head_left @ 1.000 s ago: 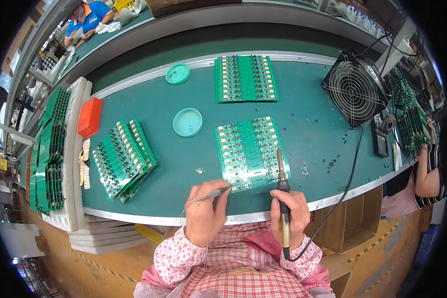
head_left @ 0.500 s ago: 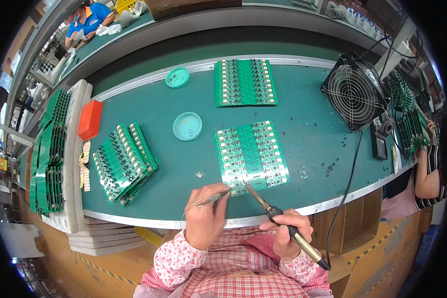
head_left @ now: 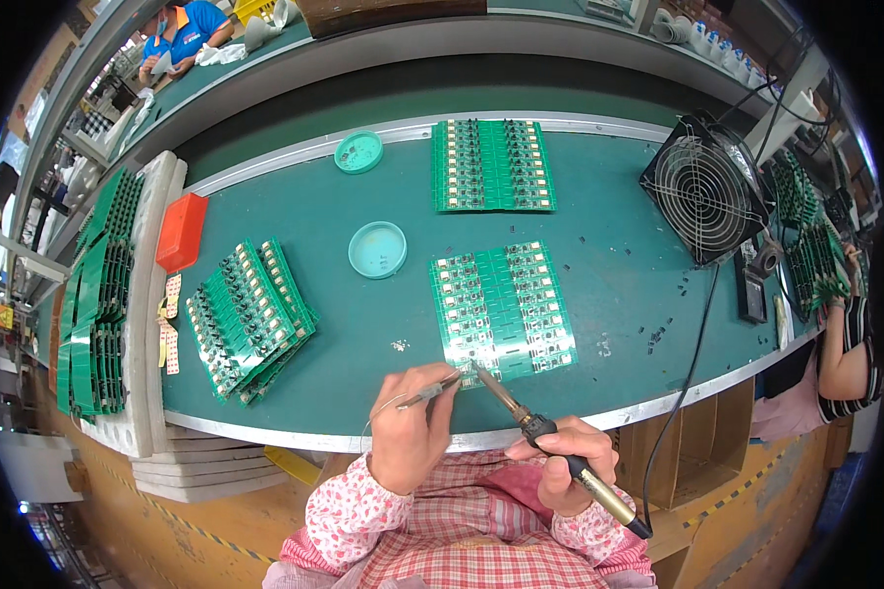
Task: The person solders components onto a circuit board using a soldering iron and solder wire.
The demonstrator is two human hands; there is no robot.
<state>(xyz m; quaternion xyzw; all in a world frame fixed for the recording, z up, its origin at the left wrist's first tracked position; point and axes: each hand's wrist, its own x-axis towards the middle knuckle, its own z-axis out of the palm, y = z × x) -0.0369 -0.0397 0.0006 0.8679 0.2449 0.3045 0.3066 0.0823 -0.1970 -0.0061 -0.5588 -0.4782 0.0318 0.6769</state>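
Observation:
A green circuit board panel (head_left: 506, 312) with rows of small components lies flat on the bench in front of me. My right hand (head_left: 570, 463) is closed round the handle of a soldering iron (head_left: 542, 434). The iron's tip comes down at the panel's near-left corner. My left hand (head_left: 410, 424) pinches a slim grey metal tool (head_left: 428, 392), perhaps tweezers, whose end points at the same corner. A fine wire (head_left: 371, 417) loops beside these fingers; I cannot tell how it is held. Both forearms come in from below in patterned sleeves.
Another panel (head_left: 493, 167) lies beyond; stacked boards (head_left: 250, 319) sit left. Two round turquoise dishes (head_left: 377, 249), a red bin (head_left: 181, 234) and foam holding upright boards (head_left: 157, 324) are around. At right are a black fan (head_left: 705, 191), the iron's cable (head_left: 690, 378) and scattered black parts (head_left: 655, 336). Co-workers sit nearby.
The soldering iron's tip has shifted slightly left along the panel's near edge. The left hand's tool stays close to the corner, tilted a little differently. The whole view has shifted slightly.

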